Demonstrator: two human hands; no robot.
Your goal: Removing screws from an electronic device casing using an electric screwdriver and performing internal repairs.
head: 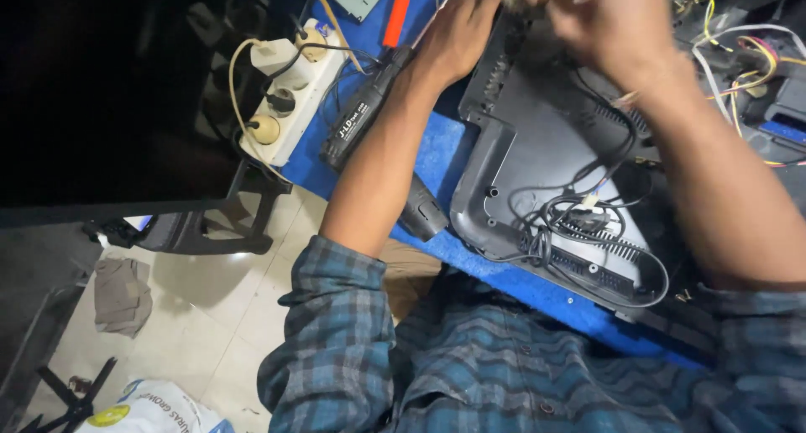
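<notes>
An electronics repair workshop is indicated: an opened grey casing [537, 156] with loose wires [739, 64], a power strip [290, 93] and a black hand tool [361, 114] are laid on a blue tabletop [437, 152].

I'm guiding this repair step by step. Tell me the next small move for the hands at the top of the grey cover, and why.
Probably steady the grey cover with the left hand while the right hand works at its top edge. Both hands meet there, blurred and partly out of frame, so what they grip is unclear. The loose black cable coiled on the cover could snag, so keep it slack.
</notes>
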